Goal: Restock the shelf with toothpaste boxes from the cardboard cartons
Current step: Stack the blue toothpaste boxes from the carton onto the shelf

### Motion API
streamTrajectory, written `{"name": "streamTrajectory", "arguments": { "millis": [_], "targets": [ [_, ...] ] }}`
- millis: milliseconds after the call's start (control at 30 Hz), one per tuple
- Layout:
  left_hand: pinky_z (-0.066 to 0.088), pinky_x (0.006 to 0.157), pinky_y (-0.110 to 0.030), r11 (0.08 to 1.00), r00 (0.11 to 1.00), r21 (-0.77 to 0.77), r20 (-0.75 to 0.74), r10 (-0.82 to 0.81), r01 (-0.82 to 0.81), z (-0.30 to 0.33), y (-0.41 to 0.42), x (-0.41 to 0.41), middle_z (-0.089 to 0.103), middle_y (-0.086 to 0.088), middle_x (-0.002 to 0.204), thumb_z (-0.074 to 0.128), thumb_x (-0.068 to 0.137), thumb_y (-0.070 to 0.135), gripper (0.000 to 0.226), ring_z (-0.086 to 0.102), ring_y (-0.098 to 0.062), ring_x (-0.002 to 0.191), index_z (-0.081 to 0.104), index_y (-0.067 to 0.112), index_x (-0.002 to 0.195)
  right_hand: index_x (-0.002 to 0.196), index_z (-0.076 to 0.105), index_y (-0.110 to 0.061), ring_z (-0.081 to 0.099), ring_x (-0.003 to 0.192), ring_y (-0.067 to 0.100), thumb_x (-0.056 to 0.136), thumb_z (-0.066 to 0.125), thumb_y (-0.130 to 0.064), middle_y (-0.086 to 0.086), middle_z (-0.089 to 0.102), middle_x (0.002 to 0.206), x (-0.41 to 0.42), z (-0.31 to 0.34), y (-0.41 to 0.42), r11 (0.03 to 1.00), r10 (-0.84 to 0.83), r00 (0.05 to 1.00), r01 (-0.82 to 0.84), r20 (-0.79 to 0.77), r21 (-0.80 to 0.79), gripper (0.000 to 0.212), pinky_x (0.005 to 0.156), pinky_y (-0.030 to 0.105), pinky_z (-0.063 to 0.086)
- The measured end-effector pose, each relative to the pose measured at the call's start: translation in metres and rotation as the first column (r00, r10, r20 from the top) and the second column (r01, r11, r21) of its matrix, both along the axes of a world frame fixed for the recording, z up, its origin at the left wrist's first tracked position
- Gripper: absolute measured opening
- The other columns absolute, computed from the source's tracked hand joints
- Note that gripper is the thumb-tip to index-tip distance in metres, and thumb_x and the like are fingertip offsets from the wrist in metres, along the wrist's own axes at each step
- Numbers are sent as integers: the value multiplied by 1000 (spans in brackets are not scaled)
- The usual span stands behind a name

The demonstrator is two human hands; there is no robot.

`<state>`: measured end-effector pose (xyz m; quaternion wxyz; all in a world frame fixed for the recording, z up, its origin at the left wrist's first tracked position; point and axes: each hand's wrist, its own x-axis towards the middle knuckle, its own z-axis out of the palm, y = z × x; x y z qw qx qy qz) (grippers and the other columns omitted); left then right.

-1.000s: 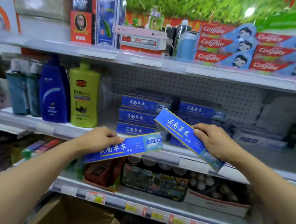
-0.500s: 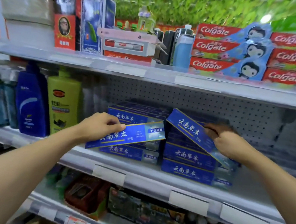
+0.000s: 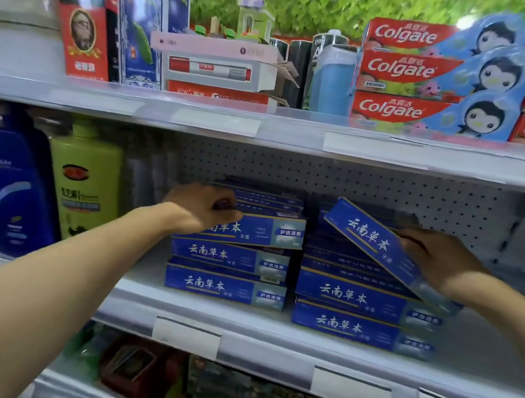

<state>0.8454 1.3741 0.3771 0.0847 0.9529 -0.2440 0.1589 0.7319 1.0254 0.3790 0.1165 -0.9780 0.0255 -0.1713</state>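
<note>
Head view: the left hand [image 3: 200,208] is closed in a grip on one blue toothpaste box [image 3: 253,229], fingers curled over its left end, and this box has been brought level onto the top of the left stack [image 3: 227,271], where half a second ago it was held tilted in front of that stack. The right hand [image 3: 439,259] is gripping a second blue box [image 3: 376,246] near its lower right end; this box is tilted, its left end raised above the right stack [image 3: 363,310], and it has been carried deeper into the shelf bay since a second ago, when both boxes were held well in front of the shelf edge. From this it is judged that the left box is almost placed and only needs releasing, while the right box has yet to be levelled and lowered.

Open room is seen above both stacks, up to the underside of the upper shelf [image 3: 294,131]. Bare shelf floor [image 3: 482,345] is left to the right of the right stack. To the left, a yellow-green bottle [image 3: 85,180] and a blue bottle [image 3: 17,192] stand beside the left forearm, near but apart from the stacks. The front lip of the shelf [image 3: 271,345], with its label holders, lies below both wrists. No carton is shown here.
</note>
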Motion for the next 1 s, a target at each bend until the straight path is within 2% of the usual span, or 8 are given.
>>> {"name": "streamTrajectory", "arguments": {
  "millis": [167, 333, 433, 533, 600, 733, 833, 1000],
  "targets": [
    [45, 81, -32, 992, 991, 90, 89, -98, 90, -7, 4, 21, 59, 0, 117, 42, 91, 56, 39, 55, -21, 102, 53, 28, 116, 125, 56, -11, 57, 102, 30, 100, 37, -21, 14, 61, 123, 1, 2, 3, 999, -44, 999, 44, 8, -18, 33, 74, 33, 37],
    [46, 86, -39, 983, 975, 103, 144, -167, 154, -15, 9, 27, 52, -3, 122, 18, 78, 68, 73, 47, -22, 111, 53, 22, 124, 126, 56, -13, 57, 105, 30, 100, 38, -20, 13, 60, 126, -1, 3, 10, 996, -89, 996, 89, 20, -21, 33, 79, 35, 40],
    [47, 82, -39, 985, 965, 64, 202, -169, 160, -19, 10, 25, 49, -8, 118, 36, 86, 58, 58, 47, -25, 111, 58, 17, 120, 128, 55, -13, 57, 107, 30, 100, 39, -21, 12, 59, 127, -2, 2, 13, 995, -100, 995, 100, 18, -6, 33, 80, 35, 41],
    [41, 87, -40, 986, 950, 84, 270, -160, 142, -20, 9, 22, 49, -11, 125, 54, 91, 42, 44, 44, -29, 116, 55, 13, 124, 129, 55, -12, 57, 109, 30, 100, 40, -19, 13, 58, 129, -3, -1, 16, 995, -93, 995, 94, 30, -18, 33, 79, 30, 39],
    [38, 90, -41, 988, 946, 88, 288, -150, 130, -19, 8, 20, 49, -12, 128, 55, 90, 41, 46, 44, -30, 118, 52, 12, 126, 130, 55, -12, 56, 112, 31, 100, 41, -18, 14, 57, 130, -6, -2, 15, 994, -99, 995, 100, 34, -45, 34, 81, 28, 37],
    [30, 99, -37, 985, 945, 109, 286, -160, 134, -17, 1, 13, 41, -6, 137, 53, 92, 38, 51, 36, -24, 126, 42, 16, 136, 121, 59, -8, 57, 105, 34, 99, 40, -16, 18, 62, 120, -11, -1, 10, 990, -99, 995, 101, 18, -98, 30, 83, 34, 39],
    [27, 104, -37, 980, 945, 131, 273, -181, 150, -13, -9, 4, 36, -3, 142, 54, 91, 38, 56, 32, -22, 130, 36, 20, 140, 125, 56, -12, 56, 105, 32, 100, 39, -20, 15, 61, 122, -7, 2, 1, 988, -111, 994, 109, -14, -112, 31, 81, 34, 40],
    [22, 107, -34, 977, 955, 155, 232, -183, 149, -6, -38, -13, 31, 1, 144, 50, 92, 45, 59, 26, -20, 131, 30, 24, 142, 130, 52, -16, 56, 108, 29, 101, 38, -24, 9, 58, 126, 13, 4, -3, 994, -14, 1000, 12, -25, -108, 33, 92, 43, 46]
  ]
}}
